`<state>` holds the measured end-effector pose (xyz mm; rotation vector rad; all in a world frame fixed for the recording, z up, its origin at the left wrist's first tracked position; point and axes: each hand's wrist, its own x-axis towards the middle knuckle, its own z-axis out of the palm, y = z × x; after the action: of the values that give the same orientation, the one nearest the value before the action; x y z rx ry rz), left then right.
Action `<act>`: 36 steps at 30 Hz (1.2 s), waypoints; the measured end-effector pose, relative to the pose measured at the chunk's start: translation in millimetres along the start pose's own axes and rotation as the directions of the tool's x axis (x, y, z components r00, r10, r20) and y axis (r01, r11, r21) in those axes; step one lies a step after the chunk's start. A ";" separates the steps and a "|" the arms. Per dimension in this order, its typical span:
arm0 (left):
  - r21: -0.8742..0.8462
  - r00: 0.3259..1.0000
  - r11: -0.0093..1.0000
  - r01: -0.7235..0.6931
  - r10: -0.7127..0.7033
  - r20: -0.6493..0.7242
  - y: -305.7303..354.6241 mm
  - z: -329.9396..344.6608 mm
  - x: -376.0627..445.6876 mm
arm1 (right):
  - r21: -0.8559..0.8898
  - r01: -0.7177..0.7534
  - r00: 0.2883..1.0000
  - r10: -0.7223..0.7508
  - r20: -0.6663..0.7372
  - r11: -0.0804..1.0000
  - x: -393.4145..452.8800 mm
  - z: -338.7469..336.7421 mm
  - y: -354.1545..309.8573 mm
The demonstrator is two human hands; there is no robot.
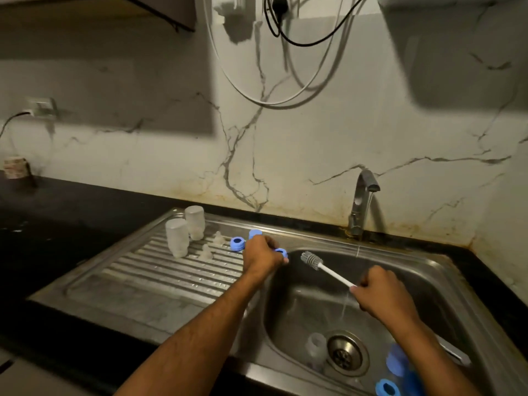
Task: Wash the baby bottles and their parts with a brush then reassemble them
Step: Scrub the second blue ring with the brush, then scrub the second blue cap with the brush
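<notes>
Head view showed the left hand (264,254) gripping a blue ring (281,252) at the drainboard (171,270) edge, apparently setting it to drain beside upturned bottles (177,237). The right hand (381,292), fingers closed round the brush (313,260) handle, held it over the sink (300,310).

bottles (185,234) on drainboard (160,270), left of sink (428,281)

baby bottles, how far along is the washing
Looks done: two bottle bodies inverted on the drainboard beside nipples and a blue ring. In hand: left hand holds another blue ring, right hand the brush. Left: parts in the basin, then reassembly.
</notes>
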<state>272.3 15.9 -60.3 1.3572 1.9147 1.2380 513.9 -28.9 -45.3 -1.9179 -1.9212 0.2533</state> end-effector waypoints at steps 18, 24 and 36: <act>0.227 0.991 0.972 -0.061 0.086 -0.103 -84.0 -75.9 21.4 | 0.027 0.164 0.985 -0.166 0.056 0.986 -5.0 36.7 -100.6; 0.214 0.988 0.974 -0.067 0.094 -0.119 -87.1 -72.2 33.0 | 0.040 0.164 0.984 -0.166 0.065 0.986 1.0 46.5 -106.4; 0.267 0.982 0.959 -0.096 0.134 -0.131 -83.4 -72.1 35.0 | 0.034 0.149 0.986 -0.151 0.065 0.988 4.7 49.3 -101.5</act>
<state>162.1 11.4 -95.1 1.5673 2.1916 1.2030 401.3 -20.0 -47.4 -1.7567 -2.0821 0.3038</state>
